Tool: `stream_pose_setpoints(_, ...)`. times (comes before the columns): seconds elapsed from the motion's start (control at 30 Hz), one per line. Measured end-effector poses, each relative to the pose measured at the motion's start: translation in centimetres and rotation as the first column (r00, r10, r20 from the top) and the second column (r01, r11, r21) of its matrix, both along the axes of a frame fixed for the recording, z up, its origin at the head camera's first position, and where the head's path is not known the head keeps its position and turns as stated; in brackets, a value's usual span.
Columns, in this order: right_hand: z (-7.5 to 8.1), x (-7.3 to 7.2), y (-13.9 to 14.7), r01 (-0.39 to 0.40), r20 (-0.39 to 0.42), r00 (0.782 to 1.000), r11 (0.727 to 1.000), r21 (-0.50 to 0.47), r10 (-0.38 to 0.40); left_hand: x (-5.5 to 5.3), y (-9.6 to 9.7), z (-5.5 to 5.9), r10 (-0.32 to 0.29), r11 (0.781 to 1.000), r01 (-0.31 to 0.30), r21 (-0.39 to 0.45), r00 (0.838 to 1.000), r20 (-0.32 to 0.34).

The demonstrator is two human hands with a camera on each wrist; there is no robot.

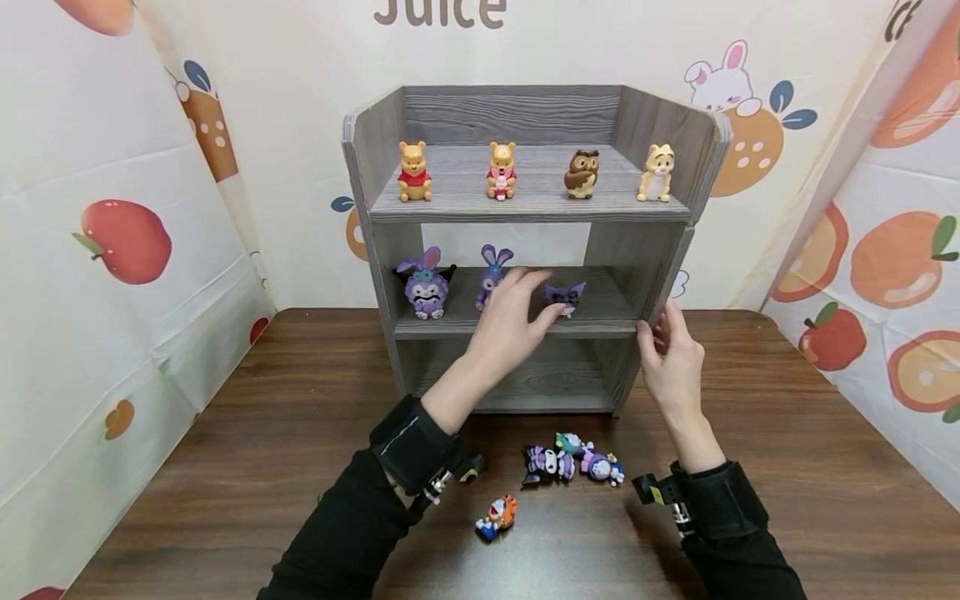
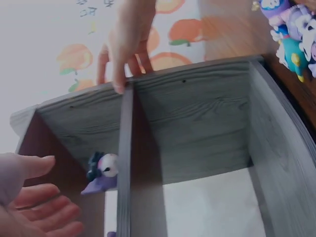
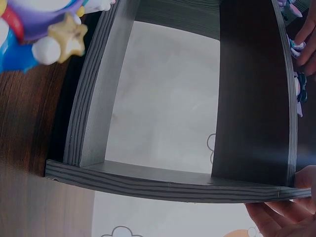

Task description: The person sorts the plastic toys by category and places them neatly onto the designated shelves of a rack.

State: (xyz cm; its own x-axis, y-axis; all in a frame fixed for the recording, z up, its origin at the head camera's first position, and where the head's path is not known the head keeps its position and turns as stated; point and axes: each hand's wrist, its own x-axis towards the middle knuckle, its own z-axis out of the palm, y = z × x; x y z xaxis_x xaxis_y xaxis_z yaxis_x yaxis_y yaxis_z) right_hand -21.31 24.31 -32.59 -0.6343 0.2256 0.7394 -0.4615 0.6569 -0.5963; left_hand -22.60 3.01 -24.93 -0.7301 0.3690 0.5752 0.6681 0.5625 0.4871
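Note:
My left hand [image 1: 510, 321] hovers in front of the middle tier of a grey wooden shelf [image 1: 517, 332], its fingers spread and holding nothing. Just by its thumb stands a small purple figurine with a dark bow [image 1: 565, 297]. Two purple rabbit-eared figurines stand to its left: a round one [image 1: 428, 287] and a slimmer one [image 1: 491, 271], partly hidden by the hand. My right hand [image 1: 671, 362] grips the shelf's right side edge, thumb at the front and fingers along the outer face, as the left wrist view shows.
On the top tier stand two yellow bear figurines [image 1: 414, 172], an owl [image 1: 581, 173] and a pale yellow animal [image 1: 657, 173]. Several purple and teal figurines [image 1: 573, 458] lie on the wooden table [image 1: 300, 417] before the shelf, with an orange one [image 1: 497, 515] nearer.

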Motion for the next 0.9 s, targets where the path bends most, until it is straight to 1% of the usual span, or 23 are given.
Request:
stream_pose_setpoints(0.07, 0.0, 0.0, 0.0, 0.001, 0.001, 1.000, 1.000, 0.002, -0.001, 0.5, -0.7, -0.2, -0.015, 0.995, 0.024, 0.101, 0.996, -0.087)
stream_pose_setpoints(0.13, 0.1, 0.0, 0.0, 0.002, 0.004, 1.000, 1.000, 0.001, -0.002, 0.9, -1.5, -0.4, -0.019, 0.977, 0.060, 0.204, 0.981, -0.195)
stream_pose_setpoints(0.2, 0.2, 0.0, -0.1, 0.003, 0.008, 1.000, 1.000, 0.000, -0.003, 1.2, -2.2, -0.6, 0.001, 0.952, 0.092, 0.292, 0.953, -0.302)
stream_pose_setpoints(0.27, 0.2, 0.0, -0.1, 0.002, 0.011, 1.000, 1.000, -0.001, -0.002, 1.4, -3.0, -0.7, 0.029, 0.923, 0.123, 0.364, 0.922, -0.385)
stream_pose_setpoints(0.33, 0.2, 0.1, -0.1, 0.002, 0.012, 1.000, 1.000, -0.001, -0.002, 1.6, -3.8, -0.9, 0.064, 0.896, 0.143, 0.420, 0.895, -0.442)
stream_pose_setpoints(0.4, 0.2, 0.2, -0.1, -0.001, 0.010, 1.000, 1.000, -0.001, 0.001, 1.8, -4.5, -1.1, 0.100, 0.874, 0.150, 0.463, 0.876, -0.473)
stream_pose_setpoints(0.53, 0.1, 0.2, -0.1, 0.007, 0.003, 1.000, 1.000, -0.001, -0.007, 1.8, -6.0, -1.6, 0.179, 0.825, 0.146, 0.546, 0.849, -0.497)
stream_pose_setpoints(0.63, 0.1, 0.2, 0.0, 0.017, 0.000, 1.000, 1.000, 0.003, -0.017, 1.5, -7.2, -1.9, 0.255, 0.779, 0.131, 0.613, 0.827, -0.500)
stream_pose_setpoints(0.7, 0.1, 0.1, 0.0, 0.017, -0.001, 1.000, 1.000, 0.011, -0.017, 1.1, -8.0, -2.1, 0.315, 0.747, 0.107, 0.656, 0.813, -0.490)
stream_pose_setpoints(0.8, 0.0, 0.2, 0.0, 0.011, -0.001, 1.000, 1.000, 0.021, -0.011, 0.6, -9.1, -2.5, 0.406, 0.690, 0.053, 0.722, 0.798, -0.445)
stream_pose_setpoints(0.87, 0.0, 0.2, 0.0, 0.007, 0.000, 1.000, 1.000, 0.026, -0.007, 0.4, -9.6, -2.8, 0.455, 0.652, 0.011, 0.758, 0.793, -0.404)
stream_pose_setpoints(0.9, 0.0, 0.2, 0.0, 0.007, 0.003, 1.000, 1.000, 0.025, -0.007, 0.4, -9.8, -2.9, 0.474, 0.636, -0.007, 0.771, 0.793, -0.383)
